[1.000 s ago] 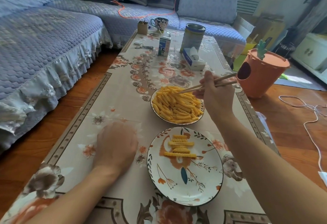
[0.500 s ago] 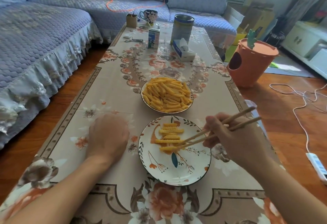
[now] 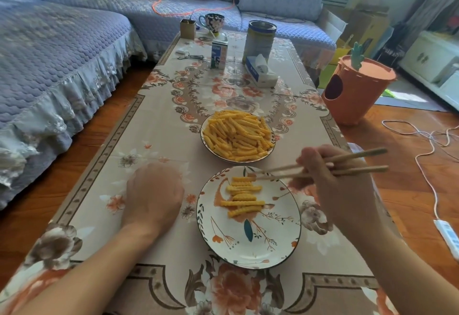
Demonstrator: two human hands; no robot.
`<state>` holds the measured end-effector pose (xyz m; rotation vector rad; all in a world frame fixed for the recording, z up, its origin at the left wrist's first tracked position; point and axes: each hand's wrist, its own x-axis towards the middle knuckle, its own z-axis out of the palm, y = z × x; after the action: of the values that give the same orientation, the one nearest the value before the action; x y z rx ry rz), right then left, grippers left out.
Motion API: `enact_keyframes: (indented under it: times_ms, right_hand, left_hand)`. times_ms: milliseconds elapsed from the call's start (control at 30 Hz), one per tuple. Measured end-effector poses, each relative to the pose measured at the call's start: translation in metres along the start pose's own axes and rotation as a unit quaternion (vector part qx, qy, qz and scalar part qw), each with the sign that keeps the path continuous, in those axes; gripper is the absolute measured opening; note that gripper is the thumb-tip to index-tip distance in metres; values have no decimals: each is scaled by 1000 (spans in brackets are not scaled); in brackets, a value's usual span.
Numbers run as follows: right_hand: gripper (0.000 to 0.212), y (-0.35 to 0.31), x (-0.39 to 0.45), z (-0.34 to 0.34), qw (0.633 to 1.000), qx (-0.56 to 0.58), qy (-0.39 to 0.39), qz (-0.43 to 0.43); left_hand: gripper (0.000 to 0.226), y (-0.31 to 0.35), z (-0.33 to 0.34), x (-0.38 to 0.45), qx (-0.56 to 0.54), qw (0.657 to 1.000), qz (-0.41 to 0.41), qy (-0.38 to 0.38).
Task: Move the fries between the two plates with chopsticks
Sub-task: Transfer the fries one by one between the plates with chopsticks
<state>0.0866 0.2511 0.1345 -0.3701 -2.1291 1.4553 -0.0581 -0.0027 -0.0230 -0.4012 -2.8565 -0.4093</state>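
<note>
Hovering chopsticks point(image 3: 323, 168) over the near floral plate point(image 3: 273, 242), gripped in the right hand point(image 3: 330, 180), with the tips at the far end of a short row of crinkle-cut fries point(image 3: 244, 196).

Whether a fry is pinched between the tips I cannot tell; they lie close together at the topmost fry. The risk, as I judge it, is a ridged fry slipping or snapping if the tips squeeze off-centre, or a sweep across the row knocking the stacked pieces toward the rim. The far plate point(image 3: 207, 144) holds a heaped pile of fries point(image 3: 237, 135), so most remain to be moved. The left hand point(image 3: 154, 194) rests clenched on the floral tablecloth point(image 3: 154, 125), left of the near plate, grasping nothing visible.
</note>
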Motion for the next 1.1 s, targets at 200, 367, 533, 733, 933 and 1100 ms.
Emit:
enact_keyframes:
  times_ms: [200,367,533,733,933,1100]
  right_hand:
    - [25,20,70,42,997,29,51,-49]
    - [28,30,101,70,997,-9,65,-33]
    - [33,33,102,68,996,-8,87,-26]
    - [38,7,63,12,998,57,34,13]
    - [41,2,-11,-27,992,31,-92,84]
    - [21,14,-28,-24,995,-38,-81,37]
  left_hand:
    - [35,0,-1,1,2,1000,0,1]
    - [34,0,-1,2,10,1000,-2,-1]
    - [35,0,-1,2,10,1000,-1,-8]
    - [36,1,-2,1,4,1000,-3,-8]
    - [32,1,-1,0,7,1000,-7,-8]
    - [25,1,0,0,12,1000,-12,-8]
